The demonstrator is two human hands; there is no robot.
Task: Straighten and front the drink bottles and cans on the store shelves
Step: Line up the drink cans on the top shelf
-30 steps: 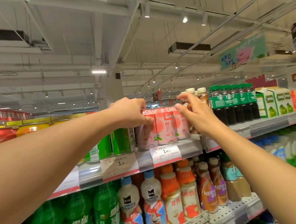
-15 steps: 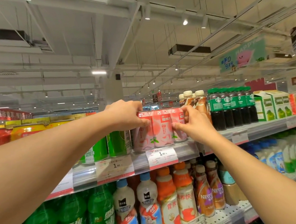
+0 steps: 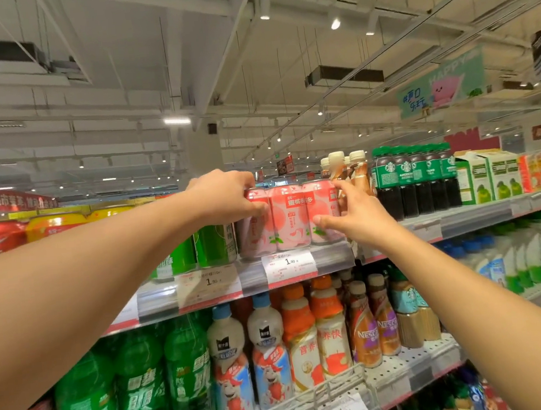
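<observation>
- Three pink peach cans [image 3: 288,218] stand upright in a row at the front edge of the top shelf [image 3: 462,221], touching one another, labels facing out.
- Left hand [image 3: 225,194]: fingers curled over the top rim of the leftmost pink can [image 3: 253,233], gripping it from above.
- Right hand [image 3: 351,215]: thumb and fingers wrapped round the side of the rightmost pink can [image 3: 324,214], thumb on its front face.
- Middle can is touched by neither hand, as far as can be seen.
- Green cans [image 3: 215,246] stand just left of the pink row, partly behind the left forearm.
- Brown bottles with cream caps [image 3: 348,171] stand just right of the pink row; dark Starbucks bottles [image 3: 415,181] farther right.
- Price tags [image 3: 290,265] hang on the shelf rail below the cans.
- Lower shelf: green soda bottles [image 3: 141,382], milk-drink bottles [image 3: 267,354], Nescafé bottles [image 3: 364,331].
</observation>
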